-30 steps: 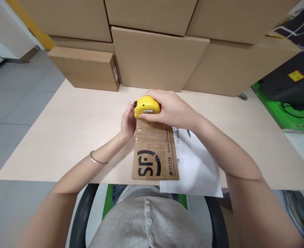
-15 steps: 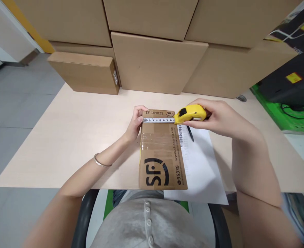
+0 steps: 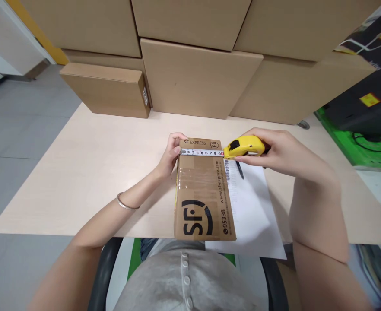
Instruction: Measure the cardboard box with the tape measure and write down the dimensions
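A brown cardboard box (image 3: 197, 190) with SF Express printing lies near the table's front edge. Across its far end stretches the white blade of a yellow tape measure (image 3: 245, 146), numbers facing up. My right hand (image 3: 279, 149) grips the tape measure's case just beyond the box's right edge. At the box's left edge, my left hand (image 3: 171, 153) pinches the blade's end, thumb on top, against the box. Under the box's right side lies a white sheet of paper (image 3: 255, 211), partly covered. A black pen (image 3: 239, 170) rests on that paper, below the tape case.
Large cardboard boxes (image 3: 197, 77) are stacked along the table's back. A flatter carton (image 3: 104, 93) stands at the back left. On the right, a dark machine (image 3: 355, 103) sits on a green surface (image 3: 365, 151). The pale table (image 3: 112, 151) ends close to my body.
My right hand has moved slightly right with the tape case, drawing out a little more blade, so the red mark past 9 now shows. My left hand stays at the box's left edge.
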Demonstrator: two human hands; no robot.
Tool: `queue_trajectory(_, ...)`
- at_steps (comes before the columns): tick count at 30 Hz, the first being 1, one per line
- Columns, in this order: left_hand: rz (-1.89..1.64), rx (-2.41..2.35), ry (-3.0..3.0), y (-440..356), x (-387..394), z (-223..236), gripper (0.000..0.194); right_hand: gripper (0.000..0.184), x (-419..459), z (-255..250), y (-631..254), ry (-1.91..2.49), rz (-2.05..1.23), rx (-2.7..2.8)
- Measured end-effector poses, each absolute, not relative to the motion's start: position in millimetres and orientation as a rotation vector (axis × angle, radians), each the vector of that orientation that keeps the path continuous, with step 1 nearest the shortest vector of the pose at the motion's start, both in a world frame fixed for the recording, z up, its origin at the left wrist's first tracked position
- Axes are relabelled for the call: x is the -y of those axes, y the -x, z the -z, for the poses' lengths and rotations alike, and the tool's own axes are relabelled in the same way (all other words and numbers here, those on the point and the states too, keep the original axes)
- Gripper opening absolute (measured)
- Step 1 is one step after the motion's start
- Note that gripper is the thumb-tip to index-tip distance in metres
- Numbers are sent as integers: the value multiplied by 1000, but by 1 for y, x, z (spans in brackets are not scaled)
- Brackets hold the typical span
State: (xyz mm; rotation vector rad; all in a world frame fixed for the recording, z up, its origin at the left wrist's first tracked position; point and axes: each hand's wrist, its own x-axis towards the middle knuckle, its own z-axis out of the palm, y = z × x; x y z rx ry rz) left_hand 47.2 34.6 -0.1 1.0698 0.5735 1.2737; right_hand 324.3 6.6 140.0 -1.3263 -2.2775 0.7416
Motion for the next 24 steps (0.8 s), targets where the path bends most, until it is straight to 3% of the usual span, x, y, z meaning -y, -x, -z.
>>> queue_trajectory(10,-1335,-600,-1059,-53,-32,-2,37,26,-20,-143,-259,1169,-526,2436)
queue_trajectory(15,-1448,-669,-1264,-33,-26,-15,62,29,-20,-128,-240,1039,-513,2274)
queue_trajectory(19,-1564,-709,-1654,0,13,-26,84,42,-22,-111,-263,1188,-876,1752)
queue_trajectory(24,-1303,-428,-2239,14,54,-12,114,44,-27,-86,-287,1234,-1390,1252)
